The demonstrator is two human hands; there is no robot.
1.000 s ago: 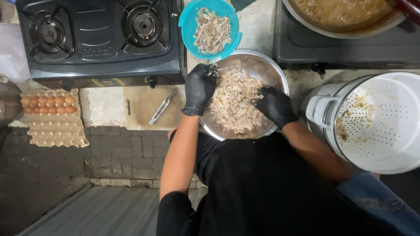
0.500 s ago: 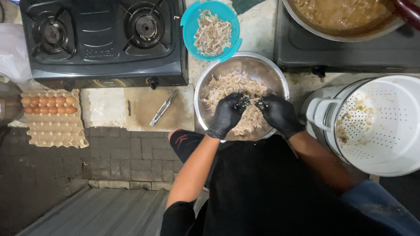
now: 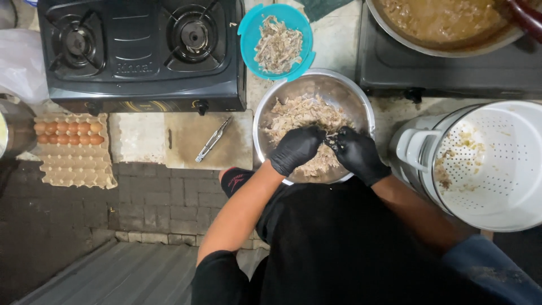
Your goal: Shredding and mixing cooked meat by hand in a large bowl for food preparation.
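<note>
Pinching stringy shredded meat [image 3: 302, 116] in a round steel bowl [image 3: 355, 96], black-gloved fingers [image 3: 333, 138] curled.

left hand [image 3: 296, 149] and right hand [image 3: 357, 153], both in black gloves, side by side in the steel bowl [image 3: 357, 97], fingers curled into shredded meat [image 3: 299, 116]. just beyond, a blue bowl [image 3: 247, 35] with more shreds. left of it a black two-burner stove [image 3: 141, 53]; tongs [image 3: 213, 139] on a cutting board [image 3: 192, 133]; egg tray [image 3: 70, 149] far left; white perforated pot [image 3: 497, 169] on the right.

One head camera looks steeply down, close above.
</note>
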